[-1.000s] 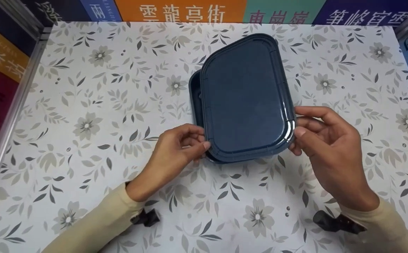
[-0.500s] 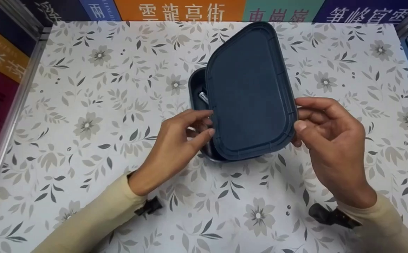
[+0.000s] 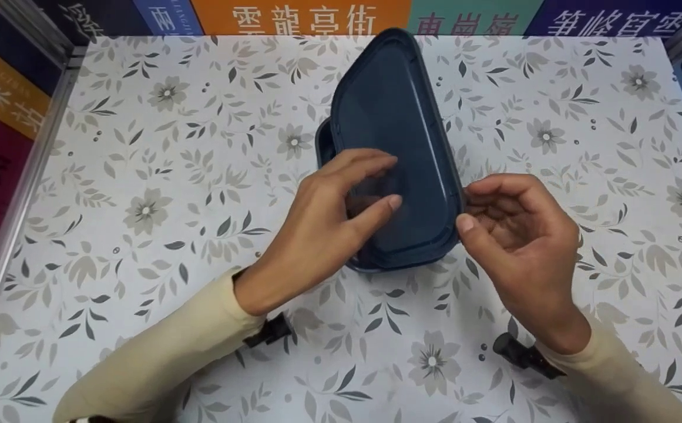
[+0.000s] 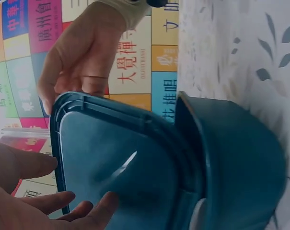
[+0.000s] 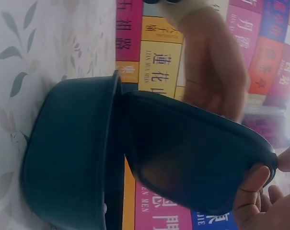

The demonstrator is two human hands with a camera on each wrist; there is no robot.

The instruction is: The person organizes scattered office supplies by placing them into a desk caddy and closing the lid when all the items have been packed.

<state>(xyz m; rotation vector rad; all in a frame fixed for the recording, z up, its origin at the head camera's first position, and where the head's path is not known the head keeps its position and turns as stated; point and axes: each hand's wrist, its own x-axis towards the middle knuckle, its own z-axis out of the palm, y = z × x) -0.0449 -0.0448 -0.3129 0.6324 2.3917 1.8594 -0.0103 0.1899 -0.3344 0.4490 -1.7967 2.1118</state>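
A dark blue plastic lid (image 3: 387, 129) stands tilted over a deep box (image 4: 245, 158) of the same colour, covering most of its opening. My right hand (image 3: 528, 252) pinches the lid's right edge between thumb and fingers, as the right wrist view also shows. My left hand (image 3: 329, 217) is in front of the lid's upper face, its fingers spread and bent a little, with nothing between them. In the left wrist view its fingertips (image 4: 106, 203) overlap the lid; whether they touch it I cannot tell. The box's inside is largely hidden.
The box stands on a white table (image 3: 200, 329) with a grey flower and leaf pattern. Coloured panels with large lettering (image 3: 305, 17) border its back and sides. Small dark devices (image 3: 270, 330) are strapped at both wrists.
The lid has tipped up more steeply, its top moving left lately. My left hand has left the lid's left edge and moved up and right across its face. My right hand keeps its pinch.
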